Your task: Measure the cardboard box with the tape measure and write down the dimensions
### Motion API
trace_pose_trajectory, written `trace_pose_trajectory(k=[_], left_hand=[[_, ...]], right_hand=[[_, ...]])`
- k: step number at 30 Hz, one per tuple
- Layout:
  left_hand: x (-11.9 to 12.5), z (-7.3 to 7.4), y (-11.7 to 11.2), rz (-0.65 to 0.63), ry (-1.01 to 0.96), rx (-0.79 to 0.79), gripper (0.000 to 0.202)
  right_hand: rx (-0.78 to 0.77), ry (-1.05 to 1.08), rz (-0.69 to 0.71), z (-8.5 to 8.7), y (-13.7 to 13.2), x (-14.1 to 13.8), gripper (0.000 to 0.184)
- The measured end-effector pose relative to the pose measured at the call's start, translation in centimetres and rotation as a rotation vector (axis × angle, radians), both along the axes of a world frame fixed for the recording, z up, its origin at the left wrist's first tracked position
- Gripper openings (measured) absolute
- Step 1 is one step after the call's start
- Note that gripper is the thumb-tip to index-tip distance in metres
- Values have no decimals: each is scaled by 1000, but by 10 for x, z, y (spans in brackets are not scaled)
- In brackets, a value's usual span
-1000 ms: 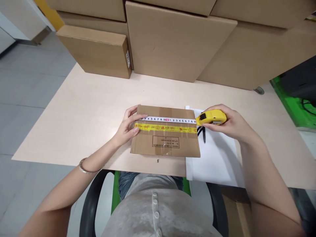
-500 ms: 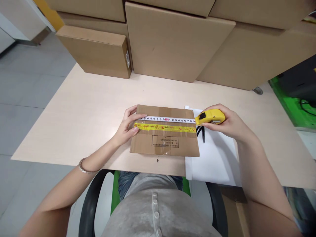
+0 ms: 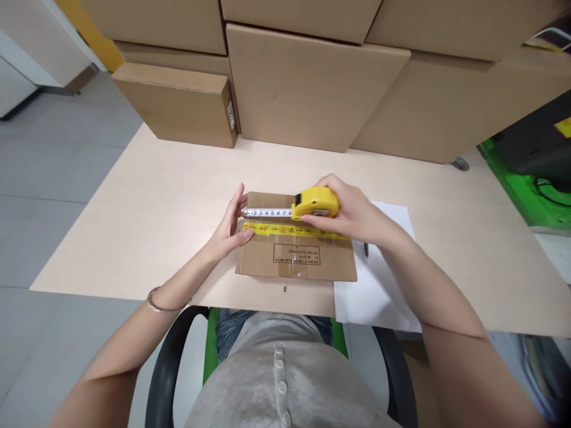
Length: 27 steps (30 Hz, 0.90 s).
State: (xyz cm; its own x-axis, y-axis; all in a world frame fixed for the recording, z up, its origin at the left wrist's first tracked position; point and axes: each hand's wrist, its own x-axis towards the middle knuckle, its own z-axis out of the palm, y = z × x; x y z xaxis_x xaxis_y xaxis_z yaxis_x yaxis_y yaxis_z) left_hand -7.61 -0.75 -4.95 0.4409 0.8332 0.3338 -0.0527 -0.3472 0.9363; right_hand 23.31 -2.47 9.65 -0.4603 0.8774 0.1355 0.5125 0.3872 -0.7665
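Note:
A small brown cardboard box (image 3: 267, 258) lies on the table with a strip of yellow printed tape (image 3: 303, 232) across its top. My left hand (image 3: 227, 229) is at its left edge, thumb on top and the other fingers along the side, partly hidden. My right hand (image 3: 348, 208) is wrapped round a yellow tape measure (image 3: 316, 202), held over the box's right half. A short length of white blade (image 3: 270, 213) runs from its case to the box's left edge, by my left fingers.
White paper (image 3: 383, 285) lies right of the box, with a dark pen (image 3: 366, 249) partly hidden on it. Large cardboard boxes (image 3: 307, 89) line the table's back, and a flatter carton (image 3: 178, 107) stands back left. Chair armrests (image 3: 163, 368) flank me.
My right hand has moved left with the tape measure, and the exposed blade is much shorter. My left index finger has lifted off the blade.

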Motion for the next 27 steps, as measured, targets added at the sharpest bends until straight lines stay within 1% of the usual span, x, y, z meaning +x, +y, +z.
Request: trace_pose_trajectory(k=[2,4,7,11,14,17,20,21,22,24,25,27], left_hand=[[-1,2,0,10,22,-9,99],[-2,3,-1,14,39,-19,96],[-4,4,-2,-21,44,-72,96],[-7,4,-1,-53,50,-95,96],[-8,4,0,-45,50,-87,96],[-9,4,1,-42,47,-83,96],[-10,4,1,-37,56,-74,92],[-9,4,1,-36,62,-73,91],[-9,4,1,-34,68,-74,90],[-8,5,0,-33,71,-79,90],[-7,5,-1,-33,64,-82,91],[-6,7,-2,-39,42,-100,93]], right_hand=[[37,-27,27,-6,3,-17,40],[78,-19,56,-12,3,-28,37],[131,66,120,-22,1,-36,32],[137,138,176,-29,0,-42,34],[123,137,188,-31,2,-42,34],[127,126,229,-30,6,-44,31],[135,140,292,-25,8,-51,25],[130,150,289,-21,7,-53,26],[121,159,263,-17,5,-55,28],[90,172,129,-7,0,-53,37],[71,185,26,-1,-4,-48,41],[27,250,-240,8,-12,-30,45]])
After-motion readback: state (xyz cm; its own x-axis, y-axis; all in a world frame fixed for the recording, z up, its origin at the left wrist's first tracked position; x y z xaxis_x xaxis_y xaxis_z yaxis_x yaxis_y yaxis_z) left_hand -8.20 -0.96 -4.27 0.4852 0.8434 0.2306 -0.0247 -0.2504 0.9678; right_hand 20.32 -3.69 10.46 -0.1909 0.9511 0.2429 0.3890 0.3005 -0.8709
